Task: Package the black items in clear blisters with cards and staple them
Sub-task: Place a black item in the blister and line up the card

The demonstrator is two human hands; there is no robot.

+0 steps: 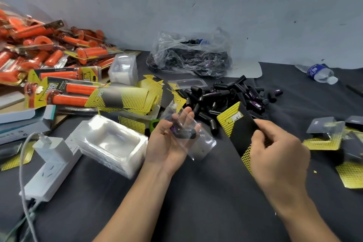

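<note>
Beside one gripped card (242, 129), one blister (203, 142)

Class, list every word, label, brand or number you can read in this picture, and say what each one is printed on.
"SYNERGY": on the nearest orange grip package.
Large logo on that same package: too distorted to read.
White label on the card pinched by the right hand: too small to read.
Purple labels on the black items: blurred.
Water bottle label: blurred.
</note>
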